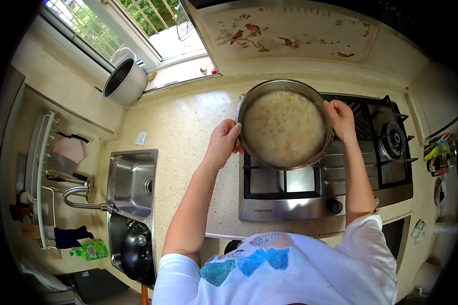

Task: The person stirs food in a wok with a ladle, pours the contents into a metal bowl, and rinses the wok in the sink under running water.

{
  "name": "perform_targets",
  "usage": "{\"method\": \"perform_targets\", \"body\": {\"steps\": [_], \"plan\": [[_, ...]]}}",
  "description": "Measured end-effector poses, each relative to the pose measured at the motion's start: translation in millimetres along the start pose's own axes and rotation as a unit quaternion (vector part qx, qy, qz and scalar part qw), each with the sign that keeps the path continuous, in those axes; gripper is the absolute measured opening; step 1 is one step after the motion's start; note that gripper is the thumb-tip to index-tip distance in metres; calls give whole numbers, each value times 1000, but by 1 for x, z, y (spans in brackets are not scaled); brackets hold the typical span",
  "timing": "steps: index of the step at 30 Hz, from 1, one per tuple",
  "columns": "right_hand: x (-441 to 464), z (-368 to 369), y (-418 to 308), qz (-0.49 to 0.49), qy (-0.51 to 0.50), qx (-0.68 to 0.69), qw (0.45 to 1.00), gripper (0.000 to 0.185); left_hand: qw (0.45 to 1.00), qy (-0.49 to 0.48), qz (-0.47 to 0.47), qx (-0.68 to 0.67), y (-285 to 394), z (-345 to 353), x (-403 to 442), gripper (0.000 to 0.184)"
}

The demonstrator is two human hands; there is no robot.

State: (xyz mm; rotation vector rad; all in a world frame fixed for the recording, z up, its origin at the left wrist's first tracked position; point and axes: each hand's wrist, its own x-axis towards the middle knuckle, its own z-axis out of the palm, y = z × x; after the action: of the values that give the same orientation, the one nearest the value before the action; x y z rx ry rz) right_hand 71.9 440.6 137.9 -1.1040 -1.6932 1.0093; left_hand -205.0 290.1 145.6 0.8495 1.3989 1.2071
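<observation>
A wide metal pot (pixel 262 87) is filled nearly to the rim with a cloudy, pale yellow soup (pixel 284 127) that has small bits in it. My left hand (pixel 224 140) is closed on the left side of the pot, thumb at the rim. Opposite it, my right hand (pixel 339 118) grips the right side. Beneath the pot lies the left part of the gas stove (pixel 269 208), its burner hidden by the pot. From this angle I cannot tell whether the pot rests on the stove or is lifted above it.
The bare right burner (pixel 392 140) has raised black supports. At left, a double sink (pixel 130 185) has a curved faucet (pixel 76 198) and a black wok (pixel 136 249). An inner cooking pot (pixel 127 84) stands by the window. A wall rack (pixel 43 178) holds knives, near a green detergent bag (pixel 92 250).
</observation>
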Motion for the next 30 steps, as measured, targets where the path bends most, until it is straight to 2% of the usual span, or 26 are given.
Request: {"method": "perform_targets", "body": {"steps": [8, 10, 17, 20, 27, 30], "plan": [[1, -1, 4, 10, -2, 25, 1000, 36, 1000, 0, -8, 15, 3, 2, -6, 23], [0, -5, -4, 45, -47, 24, 998, 36, 1000, -1, -8, 13, 3, 2, -6, 24], [-16, -12, -24, 136, -58, 11, 989, 35, 1000, -1, -17, 2, 2, 2, -10, 29], [-27, -15, -18, 134, -25, -17, 991, 37, 999, 11, -30, -23, -4, 3, -12, 29], [-60, -31, -30, 151, 52, 27, 987, 39, 995, 34, -79, -59, -11, 5, -30, 32], [-80, -41, -33, 100, 94, 52, 989, 32, 992, 66, -54, -98, -18, 0, -52, 30]]}}
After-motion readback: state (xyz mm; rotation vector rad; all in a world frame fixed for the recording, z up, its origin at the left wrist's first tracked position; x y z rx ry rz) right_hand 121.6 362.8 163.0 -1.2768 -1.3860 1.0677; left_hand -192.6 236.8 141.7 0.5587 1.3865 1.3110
